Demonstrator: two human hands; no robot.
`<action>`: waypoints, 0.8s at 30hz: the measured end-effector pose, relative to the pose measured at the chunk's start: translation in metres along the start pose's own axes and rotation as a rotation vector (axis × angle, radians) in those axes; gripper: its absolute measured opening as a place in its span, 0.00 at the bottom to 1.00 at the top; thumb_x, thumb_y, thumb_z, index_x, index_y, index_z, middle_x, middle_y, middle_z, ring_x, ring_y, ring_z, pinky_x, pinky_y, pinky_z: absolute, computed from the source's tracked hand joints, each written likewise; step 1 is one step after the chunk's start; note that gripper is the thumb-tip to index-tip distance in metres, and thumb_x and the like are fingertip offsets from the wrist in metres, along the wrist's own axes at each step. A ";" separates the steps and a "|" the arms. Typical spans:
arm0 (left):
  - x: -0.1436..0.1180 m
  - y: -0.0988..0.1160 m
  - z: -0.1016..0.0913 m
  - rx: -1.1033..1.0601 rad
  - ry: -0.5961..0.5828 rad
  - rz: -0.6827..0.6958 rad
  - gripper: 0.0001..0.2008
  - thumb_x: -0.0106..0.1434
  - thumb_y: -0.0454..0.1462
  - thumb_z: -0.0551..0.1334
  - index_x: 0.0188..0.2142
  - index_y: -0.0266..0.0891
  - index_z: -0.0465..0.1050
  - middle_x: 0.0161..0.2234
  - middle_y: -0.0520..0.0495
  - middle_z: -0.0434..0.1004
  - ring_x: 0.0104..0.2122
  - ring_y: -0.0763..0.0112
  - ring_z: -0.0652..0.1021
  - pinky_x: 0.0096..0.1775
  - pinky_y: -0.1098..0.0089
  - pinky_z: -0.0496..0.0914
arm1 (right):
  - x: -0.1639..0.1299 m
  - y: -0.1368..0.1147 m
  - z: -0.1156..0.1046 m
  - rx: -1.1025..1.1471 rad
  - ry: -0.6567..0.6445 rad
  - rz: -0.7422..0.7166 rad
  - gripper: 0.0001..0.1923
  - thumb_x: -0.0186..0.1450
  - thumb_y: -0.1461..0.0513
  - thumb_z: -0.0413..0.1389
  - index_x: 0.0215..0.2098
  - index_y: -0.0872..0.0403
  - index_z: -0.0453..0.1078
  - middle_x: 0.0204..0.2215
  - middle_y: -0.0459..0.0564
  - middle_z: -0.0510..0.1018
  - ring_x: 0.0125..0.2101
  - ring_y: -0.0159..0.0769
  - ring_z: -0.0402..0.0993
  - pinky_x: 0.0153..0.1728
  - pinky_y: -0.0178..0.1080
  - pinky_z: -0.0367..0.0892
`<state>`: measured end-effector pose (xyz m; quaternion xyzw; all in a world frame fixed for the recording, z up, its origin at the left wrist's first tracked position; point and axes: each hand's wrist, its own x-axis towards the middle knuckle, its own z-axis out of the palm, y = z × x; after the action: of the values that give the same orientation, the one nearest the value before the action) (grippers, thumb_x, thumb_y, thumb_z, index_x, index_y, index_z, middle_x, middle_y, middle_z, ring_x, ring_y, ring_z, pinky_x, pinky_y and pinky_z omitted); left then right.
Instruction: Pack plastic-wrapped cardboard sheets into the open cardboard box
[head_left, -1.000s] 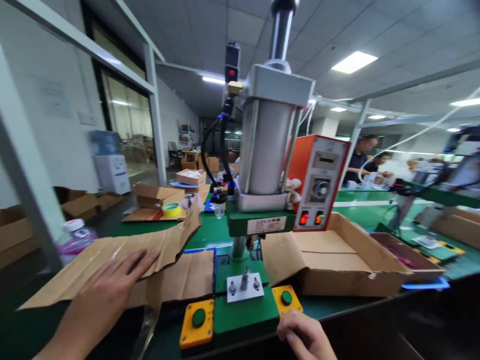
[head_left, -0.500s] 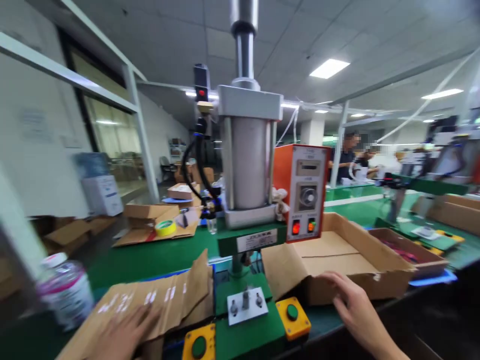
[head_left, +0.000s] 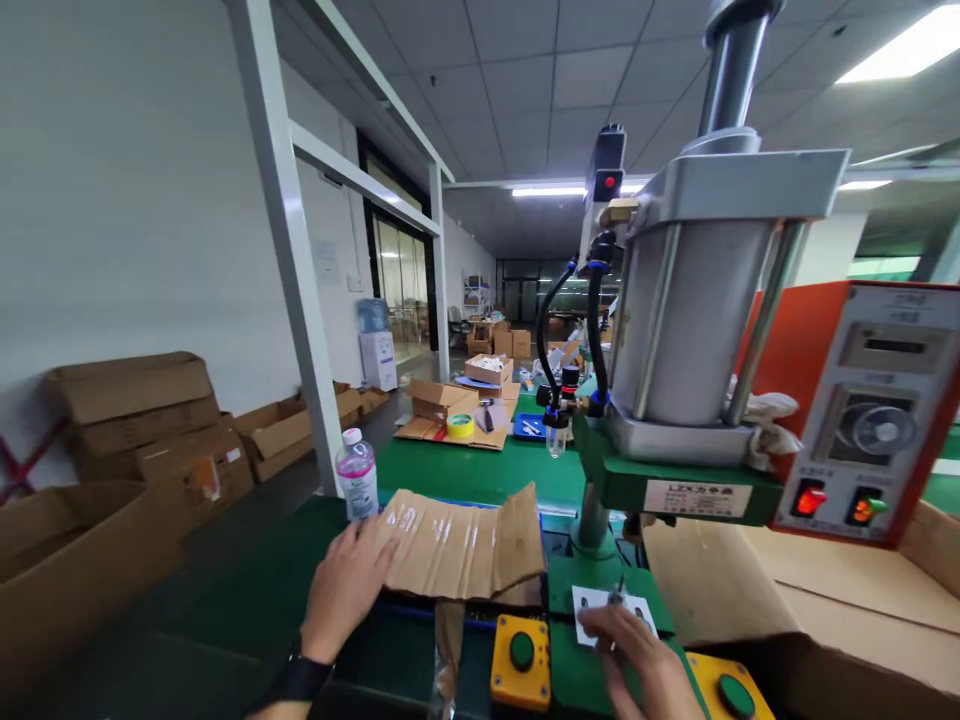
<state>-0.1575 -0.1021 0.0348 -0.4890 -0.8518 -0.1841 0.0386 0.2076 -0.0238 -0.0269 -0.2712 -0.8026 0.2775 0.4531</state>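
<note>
My left hand (head_left: 346,590) lies flat, fingers spread, on the left end of a creased cardboard flap (head_left: 465,545) that covers a blue-edged box. My right hand (head_left: 637,665) rests on the white fixture plate (head_left: 592,612) at the base of the green pneumatic press (head_left: 675,480); its fingertips sit by a small metal pin (head_left: 616,592) standing on that plate, and whether they grip anything I cannot tell. A yellow box with a green push-button (head_left: 520,652) lies between my hands, and a second yellow one (head_left: 731,692) is to the right of my right hand.
An orange control box (head_left: 870,410) hangs on the press at right, above an open cardboard box (head_left: 825,600). A plastic bottle (head_left: 357,475) stands beside a white frame post (head_left: 289,250). Cartons (head_left: 142,420) pile up at left; tape roll (head_left: 460,426) and boxes lie farther back.
The view has swung left and closer to the press. My right hand moved from the open cardboard box to the white fixture plate. My left hand stays on the cardboard flap.
</note>
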 end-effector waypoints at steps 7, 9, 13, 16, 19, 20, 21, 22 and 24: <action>0.032 -0.051 0.019 -0.165 -0.126 -0.300 0.37 0.55 0.54 0.52 0.52 0.22 0.65 0.55 0.22 0.70 0.54 0.41 0.72 0.51 0.56 0.67 | 0.049 -0.028 0.030 -0.338 -0.031 -0.036 0.22 0.64 0.68 0.47 0.54 0.50 0.68 0.51 0.55 0.73 0.52 0.44 0.70 0.53 0.45 0.68; 0.034 -0.057 0.020 -0.245 -0.147 -0.293 0.37 0.51 0.58 0.53 0.45 0.28 0.71 0.49 0.27 0.76 0.49 0.44 0.76 0.47 0.59 0.69 | 0.069 -0.036 0.043 -0.532 -0.151 0.050 0.23 0.66 0.66 0.47 0.59 0.53 0.64 0.56 0.59 0.68 0.56 0.47 0.66 0.57 0.48 0.64; 0.030 -0.061 0.022 -0.393 -0.132 -0.256 0.36 0.42 0.65 0.57 0.34 0.35 0.72 0.37 0.38 0.80 0.39 0.50 0.79 0.38 0.63 0.70 | 0.096 -0.041 0.064 -0.691 -0.317 0.195 0.19 0.68 0.61 0.49 0.56 0.56 0.68 0.57 0.64 0.67 0.54 0.52 0.68 0.50 0.48 0.69; 0.026 -0.063 0.026 -0.491 -0.129 -0.261 0.33 0.48 0.64 0.57 0.35 0.36 0.71 0.32 0.44 0.79 0.33 0.62 0.78 0.34 0.65 0.69 | 0.102 -0.036 0.075 -0.753 -0.391 0.241 0.14 0.64 0.64 0.54 0.47 0.59 0.74 0.52 0.67 0.72 0.52 0.58 0.70 0.42 0.51 0.72; 0.025 -0.068 0.030 -0.515 -0.145 -0.264 0.28 0.56 0.61 0.56 0.34 0.37 0.71 0.28 0.50 0.76 0.27 0.71 0.75 0.32 0.67 0.68 | 0.103 -0.030 0.084 -0.827 -0.468 0.257 0.15 0.64 0.70 0.49 0.44 0.60 0.75 0.51 0.67 0.73 0.52 0.58 0.70 0.44 0.55 0.69; 0.025 -0.069 0.031 -0.510 -0.151 -0.264 0.27 0.58 0.60 0.56 0.33 0.37 0.71 0.27 0.52 0.75 0.26 0.72 0.74 0.32 0.68 0.67 | 0.102 -0.029 0.087 -0.845 -0.497 0.256 0.17 0.65 0.71 0.47 0.45 0.60 0.75 0.51 0.66 0.74 0.51 0.57 0.70 0.45 0.56 0.68; 0.026 -0.071 0.032 -0.503 -0.160 -0.266 0.27 0.59 0.60 0.55 0.32 0.37 0.71 0.26 0.53 0.74 0.25 0.73 0.73 0.31 0.69 0.67 | 0.102 -0.028 0.089 -0.861 -0.526 0.254 0.18 0.66 0.72 0.45 0.45 0.60 0.75 0.50 0.64 0.75 0.51 0.55 0.71 0.48 0.58 0.66; 0.026 -0.072 0.033 -0.495 -0.173 -0.270 0.26 0.59 0.60 0.55 0.32 0.38 0.71 0.24 0.54 0.73 0.24 0.73 0.72 0.30 0.69 0.66 | 0.103 -0.028 0.090 -0.874 -0.553 0.251 0.18 0.67 0.72 0.45 0.46 0.59 0.75 0.49 0.62 0.76 0.50 0.53 0.72 0.50 0.58 0.64; 0.027 -0.074 0.034 -0.482 -0.201 -0.284 0.27 0.58 0.60 0.55 0.31 0.38 0.70 0.23 0.55 0.72 0.21 0.74 0.70 0.26 0.70 0.63 | 0.104 -0.028 0.092 -0.899 -0.592 0.248 0.15 0.69 0.69 0.47 0.48 0.58 0.73 0.48 0.58 0.78 0.49 0.48 0.73 0.53 0.59 0.62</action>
<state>-0.2308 -0.1013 -0.0110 -0.3760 -0.8429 -0.3352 -0.1892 0.0761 0.0096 0.0120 -0.4408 -0.8972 0.0230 0.0116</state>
